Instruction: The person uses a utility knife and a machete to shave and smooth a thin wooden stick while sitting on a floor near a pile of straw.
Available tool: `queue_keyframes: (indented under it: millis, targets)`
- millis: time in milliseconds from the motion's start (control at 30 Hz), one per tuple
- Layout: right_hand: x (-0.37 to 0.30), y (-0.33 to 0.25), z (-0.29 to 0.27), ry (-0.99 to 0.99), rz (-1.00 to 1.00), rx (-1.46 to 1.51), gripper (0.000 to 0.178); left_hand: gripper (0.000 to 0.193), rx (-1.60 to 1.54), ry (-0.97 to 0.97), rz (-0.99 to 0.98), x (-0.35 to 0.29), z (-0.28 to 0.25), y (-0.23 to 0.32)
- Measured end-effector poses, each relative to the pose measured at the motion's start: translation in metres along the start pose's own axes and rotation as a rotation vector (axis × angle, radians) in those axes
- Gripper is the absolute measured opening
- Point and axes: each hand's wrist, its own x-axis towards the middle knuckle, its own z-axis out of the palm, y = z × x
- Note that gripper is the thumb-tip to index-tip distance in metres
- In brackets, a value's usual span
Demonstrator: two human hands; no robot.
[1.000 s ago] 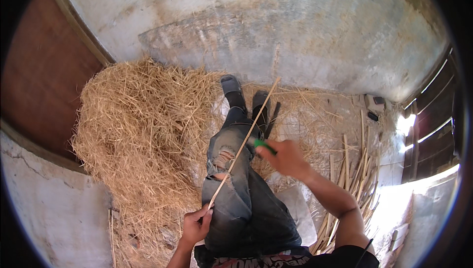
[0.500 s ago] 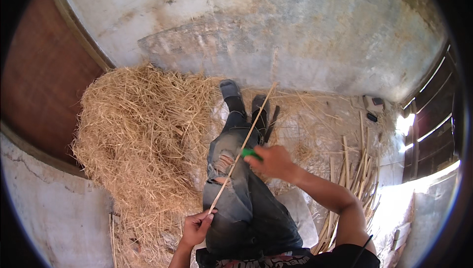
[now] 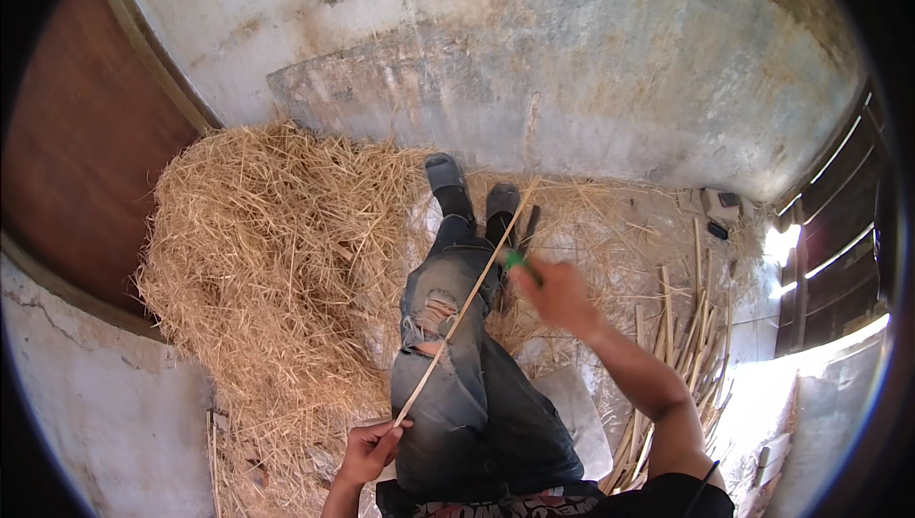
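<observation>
Two bare hands work over outstretched legs in dark, torn jeans (image 3: 440, 423). The left hand (image 3: 370, 453) pinches thumb and fingers together on the near end of a thin, pale strip (image 3: 466, 306), which slants away across the jeans, over the ripped knee, its far end beside one of the dark shoes (image 3: 443, 173). The right hand (image 3: 558, 297), blurred, has its fingers closed round a green-handled tool (image 3: 518, 264); the tool's front end is at the strip, though whether it touches cannot be told. A dark, narrow piece (image 3: 531, 224) lies just beyond, partly hidden behind the tool and hand. A big straw heap (image 3: 267, 270) crowds the left side, reaching the legs and the stained wall (image 3: 572, 70) ahead, and sits against a reddish-brown panel (image 3: 86, 156). A loose bundle of long strips (image 3: 694, 342) lies right of the right forearm, which crosses in front of part of the floor. Near the far right corner rests a small black object (image 3: 718, 230), close to dark slats (image 3: 831, 242) letting bright light through.
</observation>
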Motion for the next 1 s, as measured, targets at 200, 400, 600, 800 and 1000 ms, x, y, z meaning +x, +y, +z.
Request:
queue_keyframes:
  millis: [200,400,600,800,1000]
  targets:
    - [-0.028,-0.026,0.027,-0.196,-0.216,-0.152,0.049,0.024,-0.017,-0.016,-0.006,0.001,-0.001,0.006]
    - [0.043,0.060,-0.012,0.106,0.121,-0.094,0.051,0.025,-0.011,-0.022,-0.040,-0.016,-0.008,0.005]
    - [0.054,0.032,-0.010,0.116,0.116,-0.131,0.050,0.025,0.021,-0.012,-0.034,-0.010,-0.013,-0.003]
    - [0.031,0.012,0.017,-0.273,-0.112,-0.484,0.042,0.024,0.019,0.037,-0.052,-0.024,-0.024,-0.003]
    - [0.113,0.138,-0.118,0.488,0.307,-0.224,0.062,0.022,0.040,0.066,-0.162,-0.054,-0.034,-0.013]
